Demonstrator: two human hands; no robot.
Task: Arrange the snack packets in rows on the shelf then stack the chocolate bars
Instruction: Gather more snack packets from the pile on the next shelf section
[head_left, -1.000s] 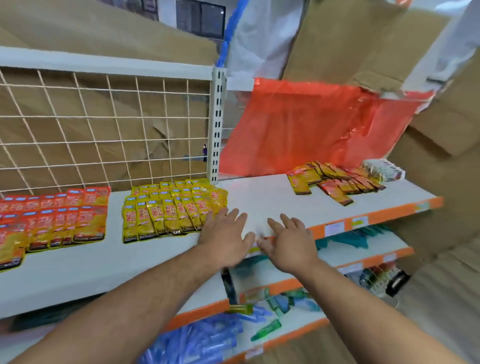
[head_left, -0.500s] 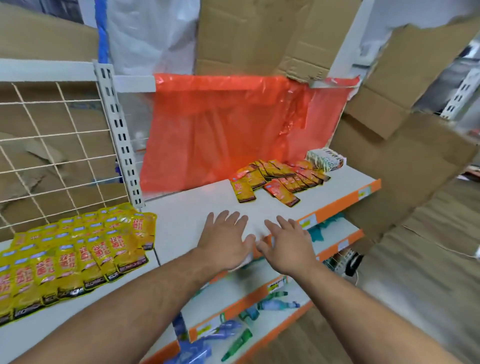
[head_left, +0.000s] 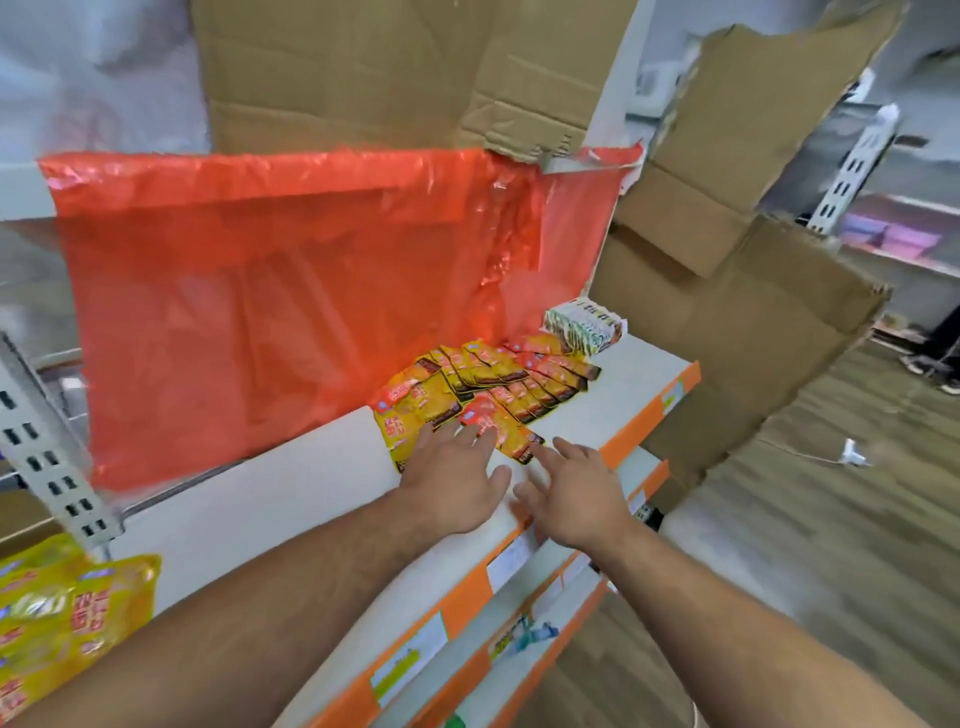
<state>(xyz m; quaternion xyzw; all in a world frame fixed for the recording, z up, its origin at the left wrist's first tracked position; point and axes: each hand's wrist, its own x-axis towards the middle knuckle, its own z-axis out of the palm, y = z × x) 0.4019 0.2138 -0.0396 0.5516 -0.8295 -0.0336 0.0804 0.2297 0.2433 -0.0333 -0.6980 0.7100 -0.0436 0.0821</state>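
Shelf (head_left: 311, 483) w/ snack pkts (head_left: 498, 379), some hidden by left hand (head_left: 457, 483).

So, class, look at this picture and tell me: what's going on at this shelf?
A person reaches towards a loose pile of red and yellow snack packets at the back of the white shelf, against a red plastic sheet. The left hand has its fingers at the nearest packets; the right hand is spread open beside it. Neither holds anything. More yellow packets lie in rows at the lower left.
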